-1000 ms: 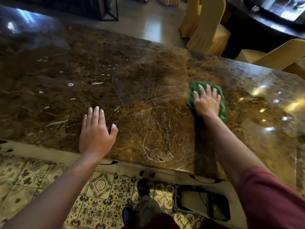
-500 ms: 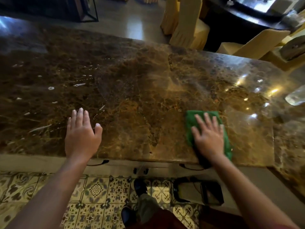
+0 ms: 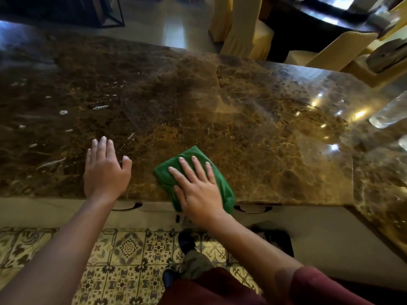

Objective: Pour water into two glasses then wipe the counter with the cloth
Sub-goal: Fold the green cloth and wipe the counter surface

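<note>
Right hand (image 3: 199, 190) flat, fingers spread, pressing cloth (image 3: 193, 179) at surface (image 3: 242, 128) near edge — left hand (image 3: 105, 170) flat alongside, fingers straight; possibly glass (image 3: 389, 113) far right, blurred.

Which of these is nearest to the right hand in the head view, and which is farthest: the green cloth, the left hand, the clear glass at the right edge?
1. Green cloth: directly under the right hand.
2. Left hand: beside it, flat on the counter.
3. Clear glass: far right, farther back.
</note>
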`<control>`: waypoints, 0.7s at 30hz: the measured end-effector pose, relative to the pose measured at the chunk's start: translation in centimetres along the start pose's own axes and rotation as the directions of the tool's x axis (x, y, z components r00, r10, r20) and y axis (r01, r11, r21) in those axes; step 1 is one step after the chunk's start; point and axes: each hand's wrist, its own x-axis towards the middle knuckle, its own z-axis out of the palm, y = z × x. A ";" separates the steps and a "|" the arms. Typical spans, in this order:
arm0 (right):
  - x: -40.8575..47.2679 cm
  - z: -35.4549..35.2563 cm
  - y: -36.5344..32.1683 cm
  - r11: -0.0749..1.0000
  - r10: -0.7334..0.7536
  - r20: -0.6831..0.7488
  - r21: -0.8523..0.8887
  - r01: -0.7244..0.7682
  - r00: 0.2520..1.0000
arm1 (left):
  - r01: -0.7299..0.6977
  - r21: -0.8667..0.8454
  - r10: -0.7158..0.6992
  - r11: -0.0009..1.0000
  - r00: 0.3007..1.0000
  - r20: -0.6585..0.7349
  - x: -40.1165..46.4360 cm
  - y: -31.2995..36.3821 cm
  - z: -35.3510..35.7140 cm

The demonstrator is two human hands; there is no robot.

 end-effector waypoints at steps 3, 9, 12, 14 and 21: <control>-2.5 -1.6 4.9 0.970 0.241 -0.059 -0.015 -0.242 0.969 | -0.006 -0.009 0.005 1.000 1.000 -0.009 -0.1 0.1 -0.2; -6.9 -4.6 14.8 0.724 0.685 -0.109 0.001 -0.689 0.720 | 0.002 0.004 -0.002 1.000 1.000 -0.007 -0.1 0.1 0.1; -6.2 -4.0 13.1 0.746 0.661 -0.160 0.038 -0.665 0.733 | 0.005 0.012 -0.005 1.000 1.000 0.000 -0.1 0.0 0.2; -5.5 -3.5 10.9 0.808 0.586 -0.178 0.050 -0.587 0.791 | 0.007 0.008 -0.008 1.000 1.000 0.006 0.0 0.0 0.2; -1.1 -1.6 4.1 0.951 0.307 -0.170 0.080 -0.298 0.936 | 0.017 -0.029 -0.016 0.999 0.999 0.028 0.4 0.1 -0.2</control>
